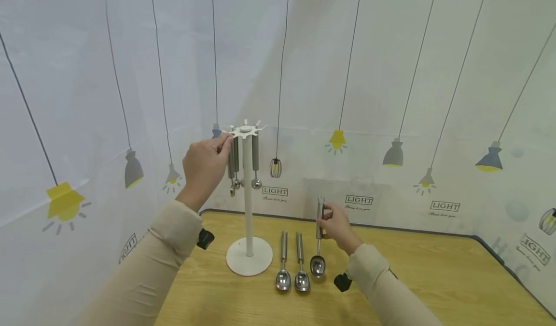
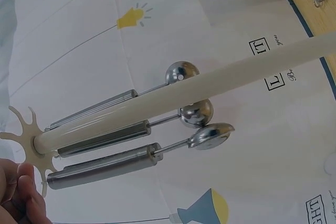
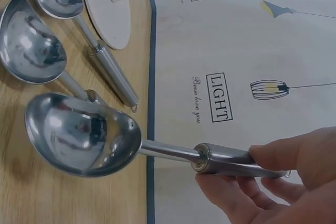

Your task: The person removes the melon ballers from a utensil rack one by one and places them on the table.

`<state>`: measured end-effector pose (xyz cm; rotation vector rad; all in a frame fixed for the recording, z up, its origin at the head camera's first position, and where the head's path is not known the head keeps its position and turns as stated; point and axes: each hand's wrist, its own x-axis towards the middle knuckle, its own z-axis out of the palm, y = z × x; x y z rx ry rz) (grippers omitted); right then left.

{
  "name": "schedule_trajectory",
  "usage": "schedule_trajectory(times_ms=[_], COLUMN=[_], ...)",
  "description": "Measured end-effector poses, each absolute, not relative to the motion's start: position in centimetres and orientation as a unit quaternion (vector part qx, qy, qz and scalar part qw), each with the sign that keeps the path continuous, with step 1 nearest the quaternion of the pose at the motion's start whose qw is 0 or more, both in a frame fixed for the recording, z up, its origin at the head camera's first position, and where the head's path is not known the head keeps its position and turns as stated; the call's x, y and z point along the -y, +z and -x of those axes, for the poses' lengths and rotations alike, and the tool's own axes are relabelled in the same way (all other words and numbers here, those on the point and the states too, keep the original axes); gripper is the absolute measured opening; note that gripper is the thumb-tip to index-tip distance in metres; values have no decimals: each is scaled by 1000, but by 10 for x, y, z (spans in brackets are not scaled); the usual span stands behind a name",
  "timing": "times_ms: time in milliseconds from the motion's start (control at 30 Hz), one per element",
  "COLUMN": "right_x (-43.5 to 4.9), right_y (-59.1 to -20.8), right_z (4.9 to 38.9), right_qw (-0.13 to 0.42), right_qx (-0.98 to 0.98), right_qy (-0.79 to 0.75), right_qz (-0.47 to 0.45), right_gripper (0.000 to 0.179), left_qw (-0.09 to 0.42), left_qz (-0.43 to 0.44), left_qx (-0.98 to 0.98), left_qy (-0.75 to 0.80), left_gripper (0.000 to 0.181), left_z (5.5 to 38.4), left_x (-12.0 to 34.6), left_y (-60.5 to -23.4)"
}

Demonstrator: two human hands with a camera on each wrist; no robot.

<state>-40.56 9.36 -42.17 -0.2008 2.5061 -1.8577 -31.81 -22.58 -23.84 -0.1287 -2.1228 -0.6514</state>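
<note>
A white rack (image 1: 248, 191) stands on a round base, its top a star of hooks. With fingertips and thumb my left hand (image 1: 205, 167) pinches one hook arm of the star (image 2: 35, 153). Metal scoops hang from the hooks, among them one with a round bowl (image 2: 211, 136) close to my left fingers. My right hand (image 1: 339, 224) grips a steel ice cream scoop (image 1: 318, 265) by its handle, bowl downward. In the right wrist view that scoop's hollow (image 3: 84, 135) faces the camera; whether the bowl touches the table cannot be told.
Two more ice cream scoops (image 1: 283, 280) (image 1: 302, 281) lie side by side on the wooden table (image 1: 417, 268), between the rack's base (image 1: 234, 258) and the held scoop. A white backdrop (image 1: 382, 99) printed with lamps rises behind the table's dark edge.
</note>
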Motion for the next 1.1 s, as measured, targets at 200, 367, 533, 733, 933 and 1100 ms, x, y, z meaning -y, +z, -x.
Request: schedule_trajectory(times_ms=[200,367,533,733,933,1100], right_x=[-96,-99,-99,-98,-98,-98], right_y=[-433,-440,-444,-450,-453,-457], right_z=[407,407,405,410,412,414], right_qw=[31,53,64,82,101,110], right_qx=[-806,-806,-814,-818,-820,-823], right_qy=[-588,-587,-574,-568,-563,-558], right_qz=[53,52,54,36,15,2], right_gripper=[53,54,55,52,47,46], left_qw=[445,442,444,448,450,450], left_qz=[50,46,48,57,53,54], left_qx=[855,855,854,849,849,849], left_qy=[-263,-266,-269,-273,-272,-271], left_gripper=[29,29,29,28,28,29], left_z=[319,318,317,318,317,317], left_x=[226,225,224,225,225,225], left_y=[-239,-238,-238,-239,-239,-239])
